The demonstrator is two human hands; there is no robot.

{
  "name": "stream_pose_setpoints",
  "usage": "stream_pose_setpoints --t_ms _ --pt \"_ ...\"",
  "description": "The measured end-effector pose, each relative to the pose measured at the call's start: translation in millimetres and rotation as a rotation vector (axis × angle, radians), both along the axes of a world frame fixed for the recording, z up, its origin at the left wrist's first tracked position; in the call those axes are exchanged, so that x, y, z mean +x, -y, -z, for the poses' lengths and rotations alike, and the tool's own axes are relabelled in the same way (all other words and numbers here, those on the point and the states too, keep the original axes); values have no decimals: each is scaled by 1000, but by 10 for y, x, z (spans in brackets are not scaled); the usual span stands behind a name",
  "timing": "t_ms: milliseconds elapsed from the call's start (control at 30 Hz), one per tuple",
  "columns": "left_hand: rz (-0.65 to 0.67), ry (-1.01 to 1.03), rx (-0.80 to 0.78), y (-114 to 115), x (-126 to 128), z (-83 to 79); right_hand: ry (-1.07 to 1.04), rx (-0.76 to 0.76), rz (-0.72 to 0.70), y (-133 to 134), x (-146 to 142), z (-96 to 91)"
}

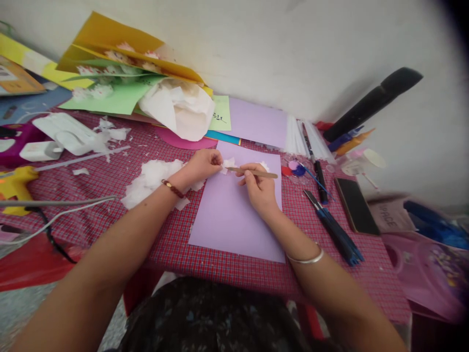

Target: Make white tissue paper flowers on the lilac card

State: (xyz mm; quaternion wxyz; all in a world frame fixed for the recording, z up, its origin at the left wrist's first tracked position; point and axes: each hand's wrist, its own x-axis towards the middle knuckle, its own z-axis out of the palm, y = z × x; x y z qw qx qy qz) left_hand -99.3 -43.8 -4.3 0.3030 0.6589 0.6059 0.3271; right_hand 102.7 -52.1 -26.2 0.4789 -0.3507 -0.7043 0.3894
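A purple sheet of paper (pixel 234 220) lies on the checked tablecloth in front of me. Over its upper left edge, my left hand (pixel 205 164) is closed in a pinch at a small white tissue piece (pixel 229 164). My right hand (pixel 259 190) grips a thin tan stick (pixel 266 173), its narrow tip pointing left at that piece. More white material (pixel 264 166) shows on the sheet behind my right fingers. Beside my left wrist sits a loose pile of white tissue pieces (pixel 150 178), partly hidden by the forearm.
A crumpled white paper (pixel 178 110) and coloured folded cards (pixel 110 95) stand at the back left. Left are a yellow glue gun (pixel 18 186) and cables. To the right lie a blue box cutter (pixel 335 230), a phone (pixel 357 205), a dark pen (pixel 318 173) and clear glue sticks (pixel 295 137).
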Motion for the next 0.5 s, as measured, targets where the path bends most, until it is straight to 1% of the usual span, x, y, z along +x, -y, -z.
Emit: stream_pose_setpoints --t_ms 333,500 --pt "-7 5 38 -16 32 40 178 26 -23 -29 21 48" --pt "-28 32 35 -24 39 50 287 94 -22 -20 24 34"
